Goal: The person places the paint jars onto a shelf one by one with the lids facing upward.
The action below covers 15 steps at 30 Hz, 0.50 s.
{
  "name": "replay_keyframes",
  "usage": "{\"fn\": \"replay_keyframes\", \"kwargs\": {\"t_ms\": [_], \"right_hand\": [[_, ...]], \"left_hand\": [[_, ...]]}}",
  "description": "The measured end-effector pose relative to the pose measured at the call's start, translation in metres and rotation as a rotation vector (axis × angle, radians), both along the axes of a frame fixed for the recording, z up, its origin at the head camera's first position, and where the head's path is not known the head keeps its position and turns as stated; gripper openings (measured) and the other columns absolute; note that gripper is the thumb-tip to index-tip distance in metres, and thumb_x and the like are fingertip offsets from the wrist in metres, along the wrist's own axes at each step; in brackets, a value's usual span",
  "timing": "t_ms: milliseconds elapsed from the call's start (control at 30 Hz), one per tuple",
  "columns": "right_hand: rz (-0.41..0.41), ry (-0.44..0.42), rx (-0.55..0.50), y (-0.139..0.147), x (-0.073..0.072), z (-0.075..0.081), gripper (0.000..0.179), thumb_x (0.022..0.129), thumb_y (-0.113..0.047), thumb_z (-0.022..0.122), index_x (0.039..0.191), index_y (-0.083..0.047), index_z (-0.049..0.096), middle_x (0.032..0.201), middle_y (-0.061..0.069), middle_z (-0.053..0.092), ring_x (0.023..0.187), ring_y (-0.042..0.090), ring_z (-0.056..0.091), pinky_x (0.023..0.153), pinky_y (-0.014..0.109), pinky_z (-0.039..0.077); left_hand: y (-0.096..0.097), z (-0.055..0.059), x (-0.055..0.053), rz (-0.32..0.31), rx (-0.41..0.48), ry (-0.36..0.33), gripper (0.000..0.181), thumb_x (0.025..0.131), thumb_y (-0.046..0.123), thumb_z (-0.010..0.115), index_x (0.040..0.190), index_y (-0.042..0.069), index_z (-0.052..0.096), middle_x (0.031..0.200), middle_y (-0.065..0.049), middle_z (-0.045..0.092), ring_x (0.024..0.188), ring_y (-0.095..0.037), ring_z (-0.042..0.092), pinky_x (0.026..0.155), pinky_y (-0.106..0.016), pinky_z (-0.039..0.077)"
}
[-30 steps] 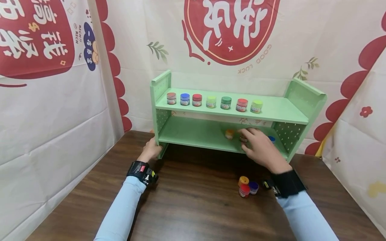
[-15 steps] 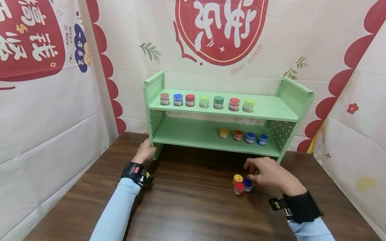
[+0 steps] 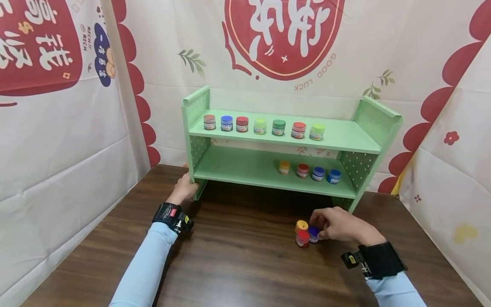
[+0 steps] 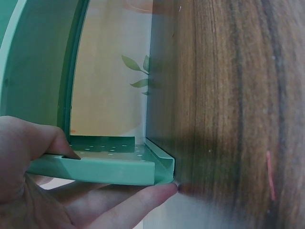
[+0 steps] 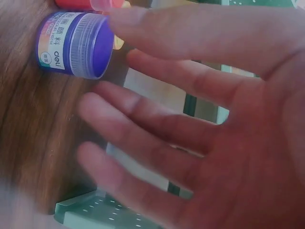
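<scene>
My left hand [image 3: 184,188] grips the lower left side panel of a light green two-tier shelf [image 3: 238,164]. In the left wrist view, the thumb lies on one face of the panel edge [image 4: 102,171] and the fingers on the other. My right hand [image 3: 339,224] is at a purple-lidded paint jar [image 3: 313,234] on the table. The right wrist view shows the thumb tip right at the lid of that jar [image 5: 90,45], the other fingers loosely extended below it. An orange-yellow paint jar [image 3: 301,226] and a red paint jar [image 3: 302,239] stand against the purple one.
Several paint jars line the upper tier, among them a dark green jar [image 3: 278,127]. On the lower tier, toward the right, are a yellow jar [image 3: 284,167], a red jar [image 3: 302,171] and two blue ones. A printed cloth [image 3: 153,64] hangs behind the wooden table [image 3: 238,256].
My right hand has left a dark red jar on the lower tier and come down to the purple jar on the table. The left hand keeps its grip on the shelf.
</scene>
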State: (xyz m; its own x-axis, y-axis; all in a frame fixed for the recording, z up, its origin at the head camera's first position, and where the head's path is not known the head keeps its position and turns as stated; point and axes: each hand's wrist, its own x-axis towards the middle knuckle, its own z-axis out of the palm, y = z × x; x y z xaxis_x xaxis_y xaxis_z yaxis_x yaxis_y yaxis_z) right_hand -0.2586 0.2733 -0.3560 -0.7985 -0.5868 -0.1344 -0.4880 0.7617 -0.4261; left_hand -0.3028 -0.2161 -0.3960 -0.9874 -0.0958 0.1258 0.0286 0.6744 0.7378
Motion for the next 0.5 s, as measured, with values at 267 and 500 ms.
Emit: {"fn": "replay_keyframes", "kwargs": {"t_ms": [267, 500], "right_hand": [[0.014, -0.010, 0.006, -0.001, -0.001, -0.007, 0.031, 0.083, -0.006, 0.082, 0.110, -0.011, 0.069, 0.091, -0.001, 0.066, 0.079, 0.012, 0.056, 0.068, 0.026, 0.049], [0.008, 0.022, 0.018, 0.002, -0.003, -0.011, 0.027, 0.085, -0.006, 0.079, 0.109, -0.012, 0.069, 0.087, -0.002, 0.064, 0.076, 0.012, 0.055, 0.065, 0.026, 0.048]], "left_hand": [[-0.001, -0.001, -0.002, 0.000, -0.004, -0.012, 0.039, 0.094, 0.008, 0.049, 0.132, 0.002, 0.053, 0.120, -0.030, 0.062, 0.081, -0.039, 0.067, 0.054, -0.043, 0.060], [0.001, -0.001, -0.003, 0.003, -0.010, -0.009, 0.039, 0.094, 0.010, 0.050, 0.133, 0.003, 0.053, 0.122, -0.030, 0.062, 0.078, -0.036, 0.067, 0.054, -0.043, 0.060]]}}
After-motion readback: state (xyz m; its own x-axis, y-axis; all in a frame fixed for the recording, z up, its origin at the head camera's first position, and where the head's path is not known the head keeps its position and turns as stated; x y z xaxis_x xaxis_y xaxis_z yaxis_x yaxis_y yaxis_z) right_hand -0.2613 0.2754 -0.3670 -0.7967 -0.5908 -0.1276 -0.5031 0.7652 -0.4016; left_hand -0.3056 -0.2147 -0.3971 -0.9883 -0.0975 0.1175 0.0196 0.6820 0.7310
